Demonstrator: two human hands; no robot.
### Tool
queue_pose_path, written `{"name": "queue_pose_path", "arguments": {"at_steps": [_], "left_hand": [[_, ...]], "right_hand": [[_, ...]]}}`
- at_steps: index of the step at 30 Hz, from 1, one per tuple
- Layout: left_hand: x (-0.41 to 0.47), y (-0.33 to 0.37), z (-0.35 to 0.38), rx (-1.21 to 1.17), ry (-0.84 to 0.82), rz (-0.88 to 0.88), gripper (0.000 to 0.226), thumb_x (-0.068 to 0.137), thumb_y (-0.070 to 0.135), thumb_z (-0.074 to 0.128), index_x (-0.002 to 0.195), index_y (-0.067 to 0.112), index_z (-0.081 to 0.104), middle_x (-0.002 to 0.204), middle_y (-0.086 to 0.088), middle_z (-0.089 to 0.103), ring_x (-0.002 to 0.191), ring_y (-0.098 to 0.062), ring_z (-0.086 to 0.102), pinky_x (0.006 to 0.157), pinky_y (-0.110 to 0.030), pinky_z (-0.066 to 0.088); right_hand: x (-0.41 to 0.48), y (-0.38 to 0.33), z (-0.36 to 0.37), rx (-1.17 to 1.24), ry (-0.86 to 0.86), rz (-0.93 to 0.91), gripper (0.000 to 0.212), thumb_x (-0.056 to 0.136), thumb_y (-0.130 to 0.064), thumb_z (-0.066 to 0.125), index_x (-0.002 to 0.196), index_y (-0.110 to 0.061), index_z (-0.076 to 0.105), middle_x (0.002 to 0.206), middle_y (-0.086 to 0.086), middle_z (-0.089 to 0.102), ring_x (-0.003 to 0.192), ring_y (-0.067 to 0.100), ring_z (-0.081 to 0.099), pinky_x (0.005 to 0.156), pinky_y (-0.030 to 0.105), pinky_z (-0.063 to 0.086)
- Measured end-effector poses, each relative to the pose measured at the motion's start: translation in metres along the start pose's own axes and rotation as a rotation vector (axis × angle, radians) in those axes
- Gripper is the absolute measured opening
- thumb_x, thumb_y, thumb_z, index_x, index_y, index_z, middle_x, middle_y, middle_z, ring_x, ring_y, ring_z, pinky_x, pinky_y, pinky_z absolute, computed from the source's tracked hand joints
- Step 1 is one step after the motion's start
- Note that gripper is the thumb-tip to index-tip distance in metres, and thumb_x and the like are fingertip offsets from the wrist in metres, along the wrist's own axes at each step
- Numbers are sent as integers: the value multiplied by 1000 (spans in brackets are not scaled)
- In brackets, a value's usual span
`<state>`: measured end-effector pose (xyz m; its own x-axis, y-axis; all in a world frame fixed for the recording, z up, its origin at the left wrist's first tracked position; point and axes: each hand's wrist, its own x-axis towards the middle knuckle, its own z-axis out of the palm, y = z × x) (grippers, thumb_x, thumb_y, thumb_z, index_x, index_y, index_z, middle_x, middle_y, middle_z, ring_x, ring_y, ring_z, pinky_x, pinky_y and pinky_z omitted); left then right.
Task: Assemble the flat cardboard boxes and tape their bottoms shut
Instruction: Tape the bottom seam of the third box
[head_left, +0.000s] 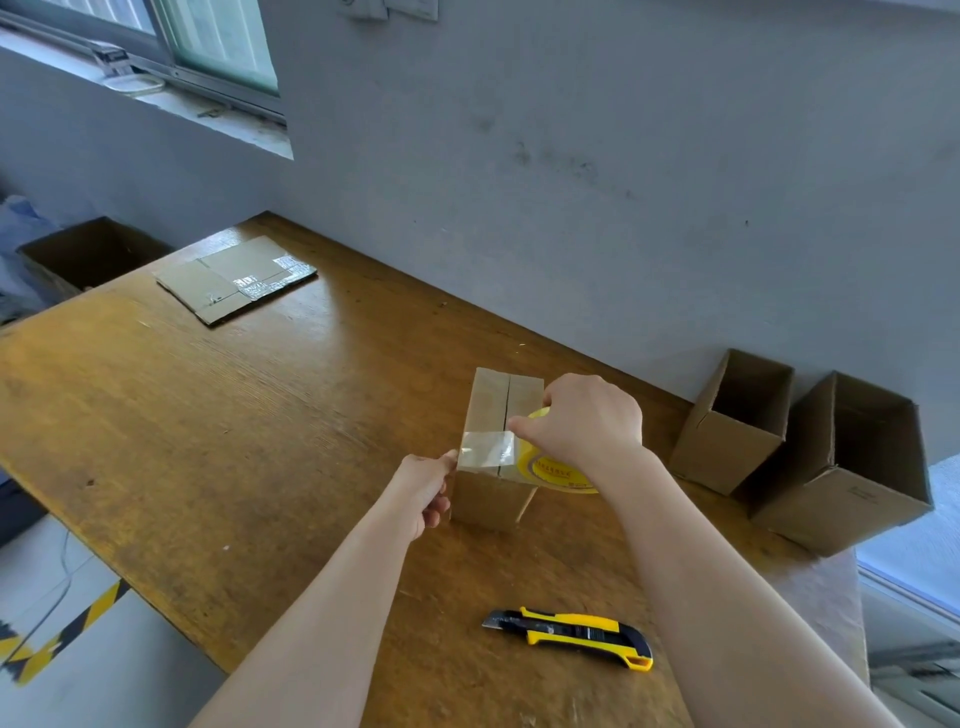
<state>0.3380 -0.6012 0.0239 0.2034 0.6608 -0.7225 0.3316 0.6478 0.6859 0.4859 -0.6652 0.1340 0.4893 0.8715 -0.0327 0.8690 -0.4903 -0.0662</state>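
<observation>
A small cardboard box (493, 410) stands on the wooden table (234, 441) with its folded flaps facing up, the seam down the middle. A strip of clear tape (485, 449) runs across the near end of the flaps. My left hand (428, 488) pinches the tape's free end at the box's left edge. My right hand (587, 421) grips a yellow tape roll (558, 470) at the box's right edge, thumb pressing the tape down. A flat cardboard box (236, 278) with tape patches lies at the table's far left.
A yellow and black utility knife (571, 631) lies near the front edge. Two open assembled boxes (730, 421) (852, 462) stand at the right against the wall. Another open box (88, 254) sits beyond the table's left end. Striped floor tape marks the lower left.
</observation>
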Motion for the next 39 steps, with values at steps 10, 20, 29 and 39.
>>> {"name": "queue_pose_path", "arguments": {"at_steps": [10,20,29,39], "left_hand": [[-6,13,22,175,270,482,33,104,28,38,114,16,68,108,-2,68,100,-16,60,81,-30,49],[-2,13,17,402,240,430,38,104,37,37,115,17,67,87,1,65,79,-15,61,71,-35,57],[-5,8,18,559,299,506,40,105,39,32,112,20,66,98,-1,68,86,-19,65,80,-40,59],[-8,9,19,551,289,496,39,104,41,34,114,21,66,101,-2,68,91,-20,65,84,-45,58]], "right_hand": [[3,-2,-1,6,10,8,46,82,-63,57,82,-19,69,70,-5,61,64,13,57,48,23,38],[2,33,-8,355,-86,14,56,88,-65,51,60,-16,55,59,-4,48,59,15,48,48,26,29],[-8,49,5,278,-51,55,54,85,-64,57,53,-23,42,56,-8,43,53,9,42,45,25,25],[-5,60,32,311,-79,109,49,83,-62,58,54,-24,47,57,-8,48,55,11,45,46,23,28]]}}
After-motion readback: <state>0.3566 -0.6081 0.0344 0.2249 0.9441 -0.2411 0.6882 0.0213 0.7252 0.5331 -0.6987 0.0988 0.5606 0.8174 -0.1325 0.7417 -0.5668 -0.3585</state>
